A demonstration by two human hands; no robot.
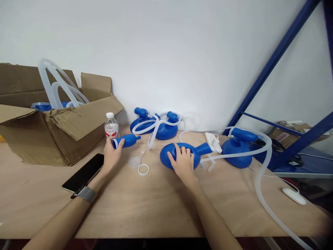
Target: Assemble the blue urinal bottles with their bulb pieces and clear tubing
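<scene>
My left hand (113,152) is closed around a blue plastic funnel (127,140), near its wide white-rimmed end; its narrow spout points right. My right hand (183,160) grips a blue urinal bottle (166,155) from above, fingers at its handle. The bottle lies on the table with its neck (204,149) towards the right. Between my hands lie a clear round cap (135,162) with a small strap and a white ring (143,169). The palm side of my right hand is hidden.
Blue bottles with tubes (166,131) stand by the wall, another (236,152) at right. A cardboard box (78,121), water bottle (111,125) and phone (84,172) are at left. A long tube (262,194) hangs over the front edge. A white device (293,196) lies far right.
</scene>
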